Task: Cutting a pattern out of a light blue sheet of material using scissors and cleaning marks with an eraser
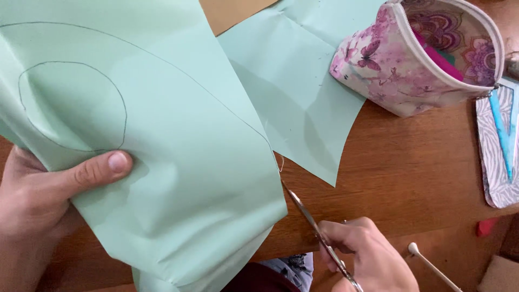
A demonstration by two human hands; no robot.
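Note:
My left hand (51,186) grips a large mint-green paper sheet (173,162) near its lower left, thumb on top just below a pencilled oval outline (73,105). A longer pencilled curve runs across the sheet toward its right edge. My right hand (365,257) holds small metal scissors (305,213), the blades pointing up-left with their tips at the sheet's right edge, where the curve ends. A cut-off piece of the same green paper (294,81) lies flat on the wooden table (411,167) behind.
An open floral zip pouch (416,57) with pink contents lies at the upper right. A zebra-patterned case (500,148) with blue strips sits at the right edge. A white-tipped stick (432,267) and a small red object (486,227) lie lower right. Brown paper (232,13) shows at top.

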